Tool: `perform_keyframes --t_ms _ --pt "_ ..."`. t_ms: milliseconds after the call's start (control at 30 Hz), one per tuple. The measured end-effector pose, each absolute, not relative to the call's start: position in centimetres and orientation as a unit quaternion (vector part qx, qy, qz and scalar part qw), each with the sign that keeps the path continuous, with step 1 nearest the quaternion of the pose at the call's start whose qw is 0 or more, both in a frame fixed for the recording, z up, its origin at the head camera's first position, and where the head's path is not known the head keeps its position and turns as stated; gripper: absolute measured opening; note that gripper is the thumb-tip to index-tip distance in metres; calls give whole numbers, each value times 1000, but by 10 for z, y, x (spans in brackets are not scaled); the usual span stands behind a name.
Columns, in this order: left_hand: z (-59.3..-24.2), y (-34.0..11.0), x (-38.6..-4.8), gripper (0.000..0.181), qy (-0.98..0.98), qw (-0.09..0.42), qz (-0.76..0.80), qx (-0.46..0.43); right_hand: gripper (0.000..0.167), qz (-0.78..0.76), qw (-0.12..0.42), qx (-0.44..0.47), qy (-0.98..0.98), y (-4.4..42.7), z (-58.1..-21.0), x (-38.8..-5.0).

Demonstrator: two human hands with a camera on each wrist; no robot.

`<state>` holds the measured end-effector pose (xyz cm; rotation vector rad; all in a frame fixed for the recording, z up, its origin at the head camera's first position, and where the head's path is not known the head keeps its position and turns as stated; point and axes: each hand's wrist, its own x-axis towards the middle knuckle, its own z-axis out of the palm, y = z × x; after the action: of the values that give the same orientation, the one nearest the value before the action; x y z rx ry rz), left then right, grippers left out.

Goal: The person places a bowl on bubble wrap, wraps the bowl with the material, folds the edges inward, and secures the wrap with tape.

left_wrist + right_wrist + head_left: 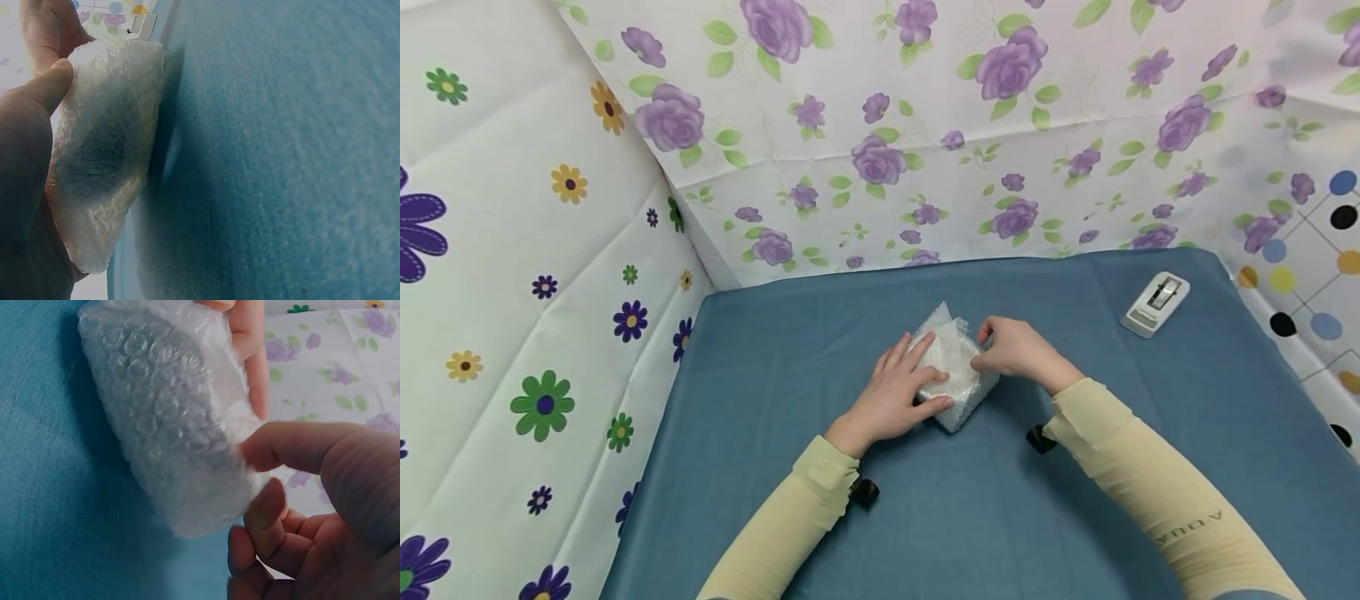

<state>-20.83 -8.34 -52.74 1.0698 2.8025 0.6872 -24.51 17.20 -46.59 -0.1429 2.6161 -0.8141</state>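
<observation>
A bubble-wrapped package stands at the middle of the table, its corner flaps sticking up at the far side. Through the wrap a dark patch shows; what it is cannot be made out. My left hand rests on the package with its fingers spread over the top. At the right edge of the wrap, my right hand has its thumb and index finger close together. In the right wrist view that thumb touches the wrap's edge, with the index fingertip just below and the other fingers curled.
A blue cloth covers the table. Toward the back right lies a white oblong device with a dark window. Floral sheets hang behind and at both sides. Small black pieces show under the wrists.
</observation>
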Motion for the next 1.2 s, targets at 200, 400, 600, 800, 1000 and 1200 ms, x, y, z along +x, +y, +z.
perform_keyframes --t_ms 200,400,600,800,1000,1200 --pt "-528 -84 -207 47 912 35 217 345 42 -322 221 -35 920 175 -477 -250" --pt "-527 -84 -207 47 913 39 217 344 57 -350 240 -57 904 175 -484 -254" --pt "-526 -83 -208 47 913 40 217 343 69 -327 219 -80 916 173 -488 -253" --pt "-525 -82 -208 47 914 34 213 343 65 -313 190 -72 928 170 -489 -252" --pt "-523 -80 -206 47 921 29 199 334 62 -317 195 -72 925 169 -490 -254" --pt "-522 -78 -206 47 925 25 192 326 61 -324 208 -67 920 171 -491 -256"
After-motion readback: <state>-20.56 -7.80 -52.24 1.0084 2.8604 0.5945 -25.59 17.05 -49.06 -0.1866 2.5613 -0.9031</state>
